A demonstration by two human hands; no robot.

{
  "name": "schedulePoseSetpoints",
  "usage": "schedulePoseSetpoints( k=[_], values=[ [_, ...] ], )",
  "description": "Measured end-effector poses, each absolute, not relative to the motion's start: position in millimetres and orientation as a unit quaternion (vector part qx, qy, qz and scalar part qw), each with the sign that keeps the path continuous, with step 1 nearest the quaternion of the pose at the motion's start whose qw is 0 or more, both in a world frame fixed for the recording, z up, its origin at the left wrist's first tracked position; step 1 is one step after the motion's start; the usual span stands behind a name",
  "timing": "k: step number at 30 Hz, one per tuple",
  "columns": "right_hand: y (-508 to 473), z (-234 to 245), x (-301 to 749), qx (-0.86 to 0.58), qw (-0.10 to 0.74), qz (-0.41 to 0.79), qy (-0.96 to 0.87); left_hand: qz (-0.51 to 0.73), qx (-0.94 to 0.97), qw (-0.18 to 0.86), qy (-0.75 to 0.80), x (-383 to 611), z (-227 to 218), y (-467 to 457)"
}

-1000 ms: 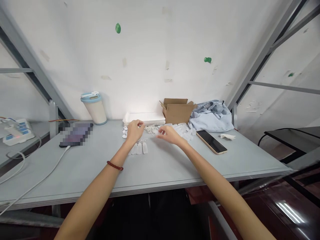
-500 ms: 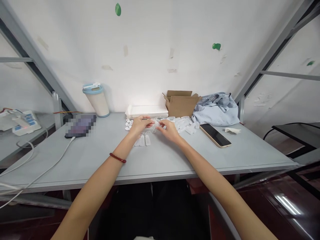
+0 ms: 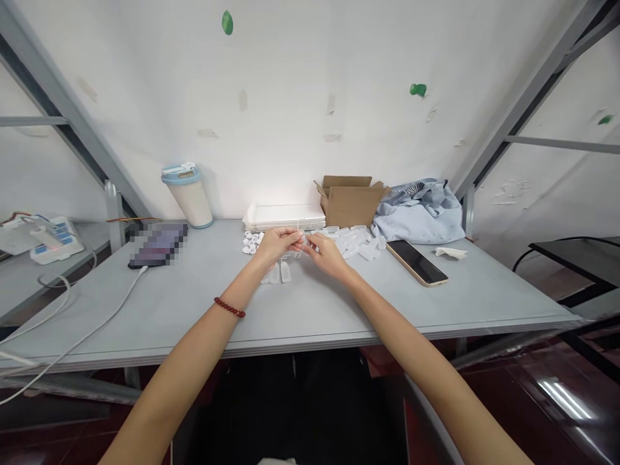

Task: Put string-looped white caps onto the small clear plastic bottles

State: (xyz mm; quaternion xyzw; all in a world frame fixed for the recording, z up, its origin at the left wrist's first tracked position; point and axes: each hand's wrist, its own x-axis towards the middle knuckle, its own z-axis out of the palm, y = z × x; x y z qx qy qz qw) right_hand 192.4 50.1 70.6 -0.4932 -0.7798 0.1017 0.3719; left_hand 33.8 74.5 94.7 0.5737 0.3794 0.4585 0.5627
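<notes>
My left hand [image 3: 278, 245] and my right hand [image 3: 327, 252] meet above the middle of the grey table [image 3: 310, 310]. Fingers of both are pinched on a small whitish piece [image 3: 301, 236] between them, mostly covered, with a thin white strand rising from it. Just below my left hand lie several translucent white tags [image 3: 285, 272] with thin loops. Left of that hand sits a cluster of small white round parts [image 3: 250, 243]. Beyond my right hand spreads a heap of clear plastic pieces [image 3: 356, 241].
Behind my hands are a white stack [image 3: 283, 214], an open cardboard box [image 3: 353, 203] and a bundled blue cloth [image 3: 419, 210]. A phone [image 3: 416, 263] and crumpled tissue [image 3: 450, 252] lie right. Left are a tumbler [image 3: 188, 197], a cabled device [image 3: 159, 244] and a power strip [image 3: 58, 240].
My fingertips have drawn closer together around the small piece, and a thin strand now stands up above them. My left hand has shifted slightly right.
</notes>
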Motion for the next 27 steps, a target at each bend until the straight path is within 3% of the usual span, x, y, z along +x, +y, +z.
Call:
schedulePoseSetpoints(
  k=[21,27],
  values=[
    [52.4,67.5,193.5,-0.497,0.381,0.082,-0.775,0.466,0.627,0.467,0.414,34.1,97.8,73.6],
    [54.7,61.2,192.7,-0.484,0.423,0.077,-0.762,0.428,0.647,0.457,0.435,32.7,100.6,71.8]
  ],
)
